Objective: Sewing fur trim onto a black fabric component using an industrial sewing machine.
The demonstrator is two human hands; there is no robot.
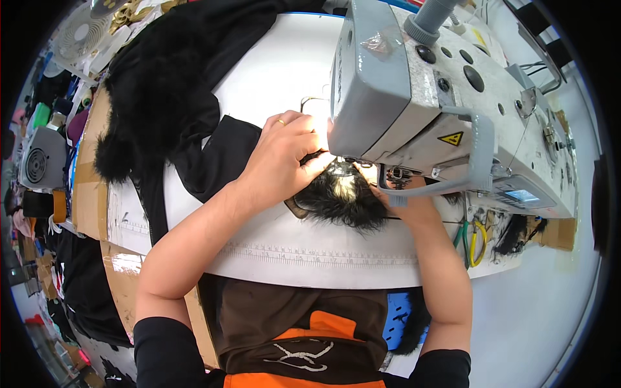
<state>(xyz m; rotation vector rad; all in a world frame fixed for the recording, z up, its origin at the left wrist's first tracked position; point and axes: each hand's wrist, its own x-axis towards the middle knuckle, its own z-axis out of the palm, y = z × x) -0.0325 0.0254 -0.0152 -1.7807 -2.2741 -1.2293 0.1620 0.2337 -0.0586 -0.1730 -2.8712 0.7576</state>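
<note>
Black fur piece (339,200) lies under left hand (284,155), beside the needle.

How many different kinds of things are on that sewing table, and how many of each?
Sewing machine: 1
Small black fur piece under both hands: 1
Large black fur garment: 1
Yellow-handled pliers: 1
Hands: 2, left hand, right hand
Total: 6

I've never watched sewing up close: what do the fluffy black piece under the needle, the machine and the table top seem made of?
The fluffy black piece looks like fake fur: long, shaggy, matte fibres. The machine looks like painted metal, grey and glossy with scuffs. The table top seems smooth white laminate or plastic, though that is uncertain.
</note>
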